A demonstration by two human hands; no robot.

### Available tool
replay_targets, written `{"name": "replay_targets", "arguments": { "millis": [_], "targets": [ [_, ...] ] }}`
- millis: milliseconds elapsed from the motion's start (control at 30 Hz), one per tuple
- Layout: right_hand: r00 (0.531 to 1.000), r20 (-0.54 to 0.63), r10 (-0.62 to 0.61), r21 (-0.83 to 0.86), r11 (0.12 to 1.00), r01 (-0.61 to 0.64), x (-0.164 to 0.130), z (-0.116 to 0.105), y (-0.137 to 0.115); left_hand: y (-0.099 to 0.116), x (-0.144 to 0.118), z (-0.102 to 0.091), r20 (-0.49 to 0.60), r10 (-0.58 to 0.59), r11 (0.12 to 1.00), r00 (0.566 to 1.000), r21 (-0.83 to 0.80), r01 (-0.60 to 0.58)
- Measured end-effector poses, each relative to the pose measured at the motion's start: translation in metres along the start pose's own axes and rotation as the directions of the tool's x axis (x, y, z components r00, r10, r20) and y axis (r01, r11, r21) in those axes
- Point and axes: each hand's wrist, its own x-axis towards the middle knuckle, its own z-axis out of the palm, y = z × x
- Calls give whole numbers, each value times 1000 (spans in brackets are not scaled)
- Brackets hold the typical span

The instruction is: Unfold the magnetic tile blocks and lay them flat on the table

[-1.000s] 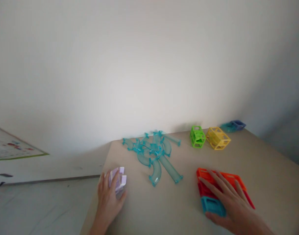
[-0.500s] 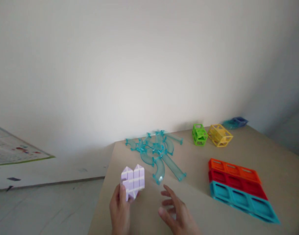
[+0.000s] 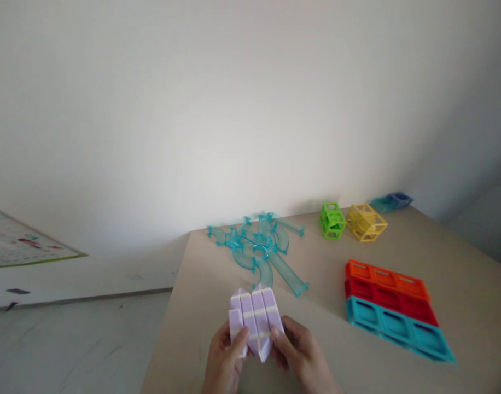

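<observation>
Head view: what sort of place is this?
Probably a home playroom or plain room: a beige table against a bare white wall holds toy building pieces, clear teal track pieces and coloured tile frames.

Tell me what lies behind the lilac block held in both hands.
Behind the lilac block, farther along the table, lies a pile of clear teal track pieces. The left hand and right hand cover the block's lower edge.

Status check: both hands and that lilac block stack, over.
Left hand and right hand grip lilac plastic block stack. Clear teal tube pieces lie beyond, apart.
</observation>
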Motion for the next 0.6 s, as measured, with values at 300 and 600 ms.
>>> {"name": "replay_targets", "arguments": {
  "millis": [300,600],
  "targets": [
    [983,-126,-135,-250,963,100,-8,-5,-11,-8,2,-6,-88,136,912,987,400,-90],
    [982,-9,-188,-324,930,175,-10,9,-9,-16,1,-7,-119,236,886,964,434,-164]
  ]
}}
